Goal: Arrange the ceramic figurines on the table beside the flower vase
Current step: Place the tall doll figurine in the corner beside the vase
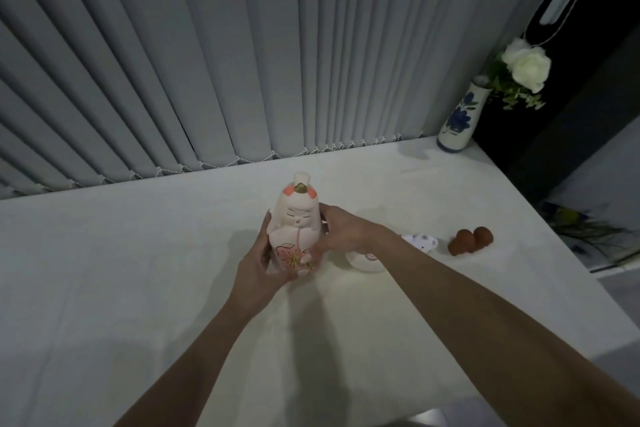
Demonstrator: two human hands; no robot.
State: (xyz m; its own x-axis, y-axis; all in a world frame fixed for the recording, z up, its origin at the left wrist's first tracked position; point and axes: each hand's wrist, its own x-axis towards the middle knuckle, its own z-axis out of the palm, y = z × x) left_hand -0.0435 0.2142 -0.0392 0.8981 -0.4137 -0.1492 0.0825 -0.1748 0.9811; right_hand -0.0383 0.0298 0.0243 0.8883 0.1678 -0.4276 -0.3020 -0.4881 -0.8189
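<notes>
Both hands [263, 263] [341, 229] clasping pale doll figurine [296, 229] (perhaps lifted), mid-table [138, 270], edges well apart.

Vase [459, 121] at table's [138, 270] far right corner; figurine [296, 229] seemingly centre.

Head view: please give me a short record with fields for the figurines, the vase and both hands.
held figurine: pink doll figurine, upright, between both hands
left hand: on the doll's left side
right hand: on its right side
other figurines: white figurine and brown figurine on the table, right of the hands
flower vase: at far right corner, holding a white rose
backdrop: grey blinds
</notes>
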